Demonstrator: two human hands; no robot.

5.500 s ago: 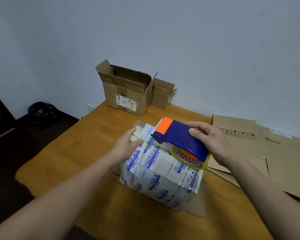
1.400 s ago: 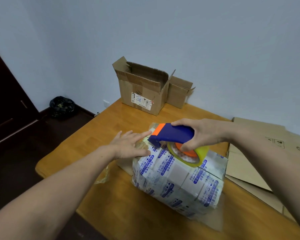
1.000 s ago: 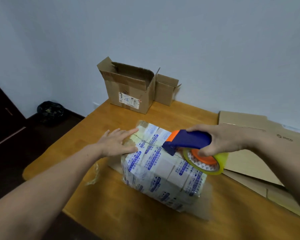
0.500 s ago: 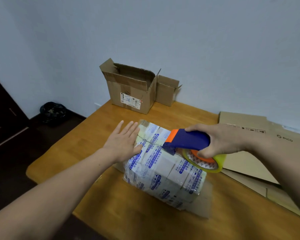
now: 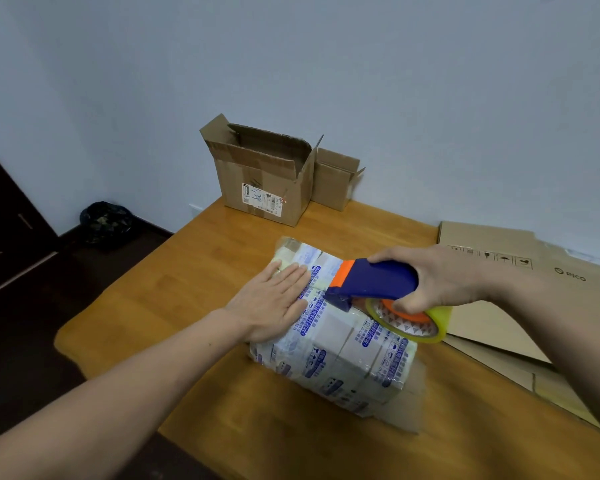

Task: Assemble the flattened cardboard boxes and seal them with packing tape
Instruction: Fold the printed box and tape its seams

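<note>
The printed box stands near the middle of the wooden table; wood surface extends from its left and near sides to the table edges. We see flattened cardboard just beside it on the right, cut off by the frame edge. An open brown box and a smaller box stand well apart at the wall. The right hand grips the tape dispenser, whose front end rests on the box top; the hand hides part of the tape roll. The left hand lies flat on the box top, fingers straight. We cannot read the box print.
</note>
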